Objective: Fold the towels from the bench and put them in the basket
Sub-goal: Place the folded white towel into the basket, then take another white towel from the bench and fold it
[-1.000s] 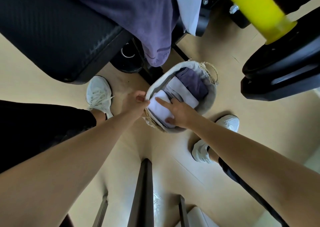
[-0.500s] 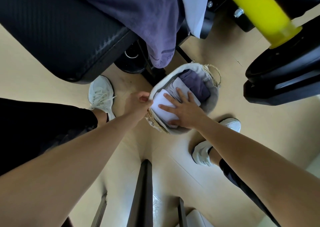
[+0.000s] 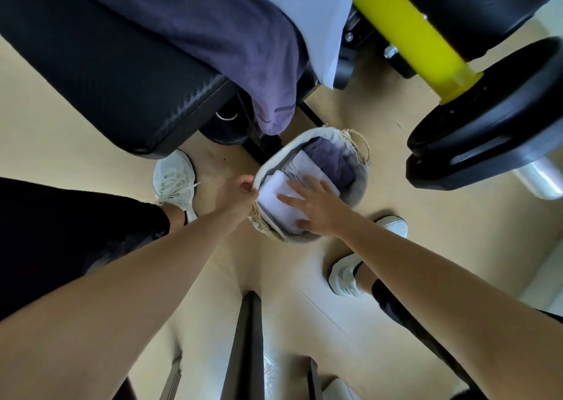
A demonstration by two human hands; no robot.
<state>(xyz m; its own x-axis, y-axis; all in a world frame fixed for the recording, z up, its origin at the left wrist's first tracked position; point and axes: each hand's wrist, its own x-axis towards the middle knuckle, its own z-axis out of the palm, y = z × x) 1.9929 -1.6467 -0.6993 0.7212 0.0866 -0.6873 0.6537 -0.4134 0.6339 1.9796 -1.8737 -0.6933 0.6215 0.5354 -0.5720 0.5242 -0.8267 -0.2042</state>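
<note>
A round woven basket (image 3: pixel 358 186) with a grey lining stands on the floor below me. Folded towels stand in it side by side: a white towel (image 3: pixel 275 200) nearest me, a pale one behind it and a purple folded towel (image 3: pixel 332 159) at the far side. My left hand (image 3: pixel 237 194) pinches the basket's near-left rim. My right hand (image 3: pixel 316 206) lies flat, fingers spread, pressing down on the white towel. On the black bench (image 3: pixel 100 64) a purple towel (image 3: pixel 231 34) hangs over the edge, with a white towel (image 3: pixel 310 9) beside it.
A yellow bar (image 3: pixel 408 34) with black weight plates (image 3: pixel 487 119) reaches in from the upper right, close to the basket. My white shoes (image 3: pixel 175 180) stand on either side of the basket. Dark metal frame legs (image 3: pixel 243 348) rise from the floor near me.
My right hand has slid forward over the white towel and flattened on it, fingers spreading. My left hand has stayed on the basket rim.
</note>
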